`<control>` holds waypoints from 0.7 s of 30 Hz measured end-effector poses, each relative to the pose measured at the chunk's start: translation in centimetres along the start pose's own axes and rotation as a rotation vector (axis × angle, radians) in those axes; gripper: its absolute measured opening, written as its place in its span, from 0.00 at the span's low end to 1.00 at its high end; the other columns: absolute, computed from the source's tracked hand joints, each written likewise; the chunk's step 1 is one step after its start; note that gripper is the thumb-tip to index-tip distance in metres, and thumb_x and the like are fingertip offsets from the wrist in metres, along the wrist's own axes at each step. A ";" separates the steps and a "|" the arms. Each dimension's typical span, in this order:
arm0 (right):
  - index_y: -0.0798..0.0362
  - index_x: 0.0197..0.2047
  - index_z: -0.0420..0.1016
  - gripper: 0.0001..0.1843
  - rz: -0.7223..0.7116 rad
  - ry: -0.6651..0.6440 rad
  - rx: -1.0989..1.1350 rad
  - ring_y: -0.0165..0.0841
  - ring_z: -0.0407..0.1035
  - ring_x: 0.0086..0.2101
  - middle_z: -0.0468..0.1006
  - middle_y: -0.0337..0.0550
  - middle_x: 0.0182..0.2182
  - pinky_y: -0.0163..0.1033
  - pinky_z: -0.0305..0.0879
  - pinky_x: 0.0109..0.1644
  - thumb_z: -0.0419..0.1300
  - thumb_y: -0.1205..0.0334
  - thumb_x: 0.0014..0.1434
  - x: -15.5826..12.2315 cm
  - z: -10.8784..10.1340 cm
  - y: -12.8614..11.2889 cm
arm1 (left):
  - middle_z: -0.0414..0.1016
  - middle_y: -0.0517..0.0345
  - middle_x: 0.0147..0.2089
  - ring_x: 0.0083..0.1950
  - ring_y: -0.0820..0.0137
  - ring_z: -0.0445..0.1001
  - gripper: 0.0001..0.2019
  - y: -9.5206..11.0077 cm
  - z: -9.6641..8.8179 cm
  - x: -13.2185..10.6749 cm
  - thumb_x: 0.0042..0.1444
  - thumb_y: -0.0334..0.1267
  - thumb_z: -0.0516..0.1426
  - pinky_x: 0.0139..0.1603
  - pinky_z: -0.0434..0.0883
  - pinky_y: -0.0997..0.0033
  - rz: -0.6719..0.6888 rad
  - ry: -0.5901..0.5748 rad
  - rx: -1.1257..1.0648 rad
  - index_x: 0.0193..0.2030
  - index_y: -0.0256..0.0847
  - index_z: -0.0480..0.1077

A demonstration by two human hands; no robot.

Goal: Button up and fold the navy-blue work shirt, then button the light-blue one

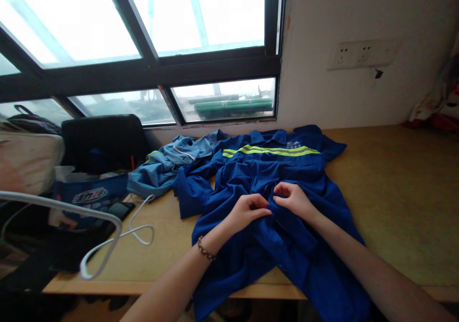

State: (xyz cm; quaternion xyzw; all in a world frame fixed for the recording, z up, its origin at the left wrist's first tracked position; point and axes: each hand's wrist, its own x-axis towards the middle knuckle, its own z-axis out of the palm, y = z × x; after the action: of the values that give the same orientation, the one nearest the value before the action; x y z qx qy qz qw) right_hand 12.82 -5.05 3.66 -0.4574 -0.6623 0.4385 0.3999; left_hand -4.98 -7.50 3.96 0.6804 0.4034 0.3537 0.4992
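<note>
Blue work suit (229,245) spread on counter (387,207), legs hanging past the front edge. Left hand (248,210) and right hand (294,199) at the suit's middle, thumbs and fingers narrow; cannot tell whether cloth is pinched. Light-blue garment (163,166) left of the suit. Risk, as judged: a tug frontward, overhanging legs adding weight, could drag the suit off.

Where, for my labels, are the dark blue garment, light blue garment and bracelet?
Dark blue garment (266,233): head view, cloth near its middle.
Light blue garment (168,163): head view, its rumpled middle.
Bracelet (204,250): head view, middle of its band.
</note>
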 end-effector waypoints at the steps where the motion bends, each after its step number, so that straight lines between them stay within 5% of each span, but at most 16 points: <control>1: 0.54 0.26 0.68 0.06 0.040 -0.036 0.073 0.29 0.65 0.27 0.70 0.36 0.24 0.33 0.60 0.32 0.60 0.64 0.41 0.0 0.0 0.1 | 0.69 0.60 0.25 0.25 0.77 0.64 0.12 -0.4 0.1 0.1 0.42 0.41 0.61 0.26 0.61 0.78 -0.002 -0.006 0.035 0.29 0.33 0.70; 8: 0.56 0.30 0.71 0.14 0.253 -0.191 0.395 0.28 0.66 0.26 0.74 0.37 0.25 0.34 0.61 0.32 0.65 0.59 0.38 -0.4 0.2 0.0 | 0.67 0.61 0.22 0.24 0.78 0.62 0.13 -1.6 0.0 0.4 0.45 0.44 0.59 0.25 0.59 0.79 0.046 0.040 0.142 0.26 0.33 0.70; 15: 0.56 0.28 0.73 0.11 0.155 -0.111 0.297 0.30 0.67 0.27 0.75 0.38 0.25 0.35 0.61 0.34 0.64 0.61 0.39 -0.3 0.2 -0.1 | 0.69 0.59 0.24 0.25 0.76 0.64 0.12 -0.9 -0.4 0.2 0.46 0.44 0.58 0.27 0.61 0.78 0.145 0.052 0.213 0.28 0.34 0.70; 21: 0.56 0.29 0.75 0.09 0.174 -0.178 0.336 0.29 0.67 0.28 0.76 0.39 0.26 0.34 0.60 0.34 0.62 0.62 0.43 -0.5 0.3 0.0 | 0.67 0.61 0.22 0.24 0.78 0.61 0.12 -1.0 -0.4 0.3 0.48 0.44 0.57 0.25 0.59 0.79 0.168 0.007 0.255 0.27 0.34 0.68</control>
State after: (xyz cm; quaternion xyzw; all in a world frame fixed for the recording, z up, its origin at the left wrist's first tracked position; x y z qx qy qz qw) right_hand 12.61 -5.57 3.51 -0.3993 -0.5705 0.6143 0.3710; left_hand -5.39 -6.94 3.11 0.7684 0.3885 0.3425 0.3760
